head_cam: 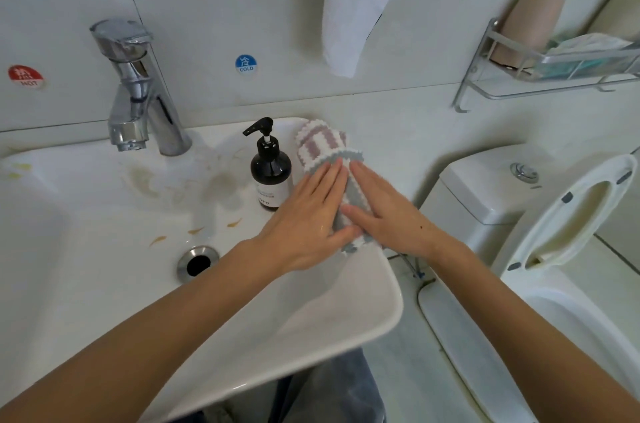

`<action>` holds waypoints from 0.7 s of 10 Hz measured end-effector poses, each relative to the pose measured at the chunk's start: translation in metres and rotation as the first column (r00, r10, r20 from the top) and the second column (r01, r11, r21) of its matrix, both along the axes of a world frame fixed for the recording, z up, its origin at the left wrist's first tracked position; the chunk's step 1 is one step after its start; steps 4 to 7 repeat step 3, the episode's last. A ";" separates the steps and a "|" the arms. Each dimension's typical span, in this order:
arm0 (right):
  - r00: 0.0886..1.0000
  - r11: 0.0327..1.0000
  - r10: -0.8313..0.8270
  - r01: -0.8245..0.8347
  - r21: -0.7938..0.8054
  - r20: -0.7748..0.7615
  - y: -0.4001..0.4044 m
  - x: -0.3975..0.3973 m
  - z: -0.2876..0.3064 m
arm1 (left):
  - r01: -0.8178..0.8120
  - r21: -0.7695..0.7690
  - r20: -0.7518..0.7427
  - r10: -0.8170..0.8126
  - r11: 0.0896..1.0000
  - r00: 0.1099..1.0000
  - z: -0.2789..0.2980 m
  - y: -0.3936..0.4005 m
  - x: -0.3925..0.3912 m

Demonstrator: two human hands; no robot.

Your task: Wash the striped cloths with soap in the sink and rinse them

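Two striped cloths lie stacked on the right rim of the white sink (363, 311). The grey-and-white cloth (348, 214) is on top, and a pink-and-white cloth (320, 140) sticks out behind it. My left hand (308, 218) lies flat on the grey cloth's left side with straight fingers. My right hand (384, 211) presses flat on its right side. A dark soap pump bottle (270, 173) stands just left of the cloths, close to my left hand. No water runs from the chrome faucet (138, 93) at the back left.
The drain (198, 263) sits in the stained basin. A white towel (356, 3) hangs above the cloths. A metal wall shelf (554, 65) holds a beige cup at the right. A toilet with its seat up (568, 218) stands right of the sink.
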State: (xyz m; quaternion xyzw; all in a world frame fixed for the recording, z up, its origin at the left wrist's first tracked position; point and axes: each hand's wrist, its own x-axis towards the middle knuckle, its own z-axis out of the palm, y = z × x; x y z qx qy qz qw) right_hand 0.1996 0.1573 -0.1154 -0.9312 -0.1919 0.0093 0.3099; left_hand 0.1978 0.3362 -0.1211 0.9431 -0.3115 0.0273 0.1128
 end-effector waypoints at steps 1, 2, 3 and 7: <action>0.979 0.978 0.077 -0.037 0.206 -0.189 -0.001 -0.002 -0.010 | -0.009 0.033 -0.052 0.011 0.999 0.999 -0.005 0.001 -0.001; 0.982 0.980 0.062 -0.026 0.195 -0.181 -0.002 0.000 -0.013 | -0.015 0.025 -0.051 0.016 1.000 0.999 -0.004 0.000 -0.002; 0.995 1.000 -0.004 0.005 0.006 -0.099 0.000 0.002 -0.006 | 0.017 0.027 -0.060 -0.016 0.999 0.998 0.004 0.005 0.000; 0.995 1.000 -0.004 0.005 0.006 -0.099 0.000 0.002 -0.006 | 0.017 0.027 -0.060 -0.016 0.999 0.998 0.004 0.005 0.000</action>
